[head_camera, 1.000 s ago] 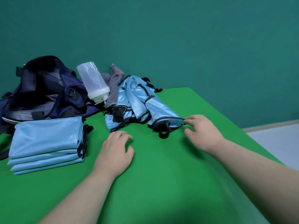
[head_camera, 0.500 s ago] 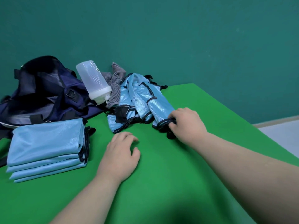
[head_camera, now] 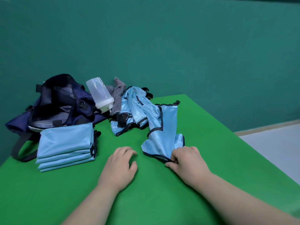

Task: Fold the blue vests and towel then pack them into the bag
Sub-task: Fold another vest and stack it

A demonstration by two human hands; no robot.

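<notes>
Right hand (head_camera: 186, 161) pinches dark-trimmed hem of vest (head_camera: 164, 130) — vest lies stretched on table (head_camera: 211, 120), well right of bag (head_camera: 61, 103). Left hand (head_camera: 120, 164) rests relaxed, holding nothing, nearer bag. Fabric looks light, limp, slippery — best gripped at trimmed corners.

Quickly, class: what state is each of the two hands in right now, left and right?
The left hand: open, resting on the green table, holding nothing.
The right hand: closed, pinching the dark hem of a blue vest.
</notes>
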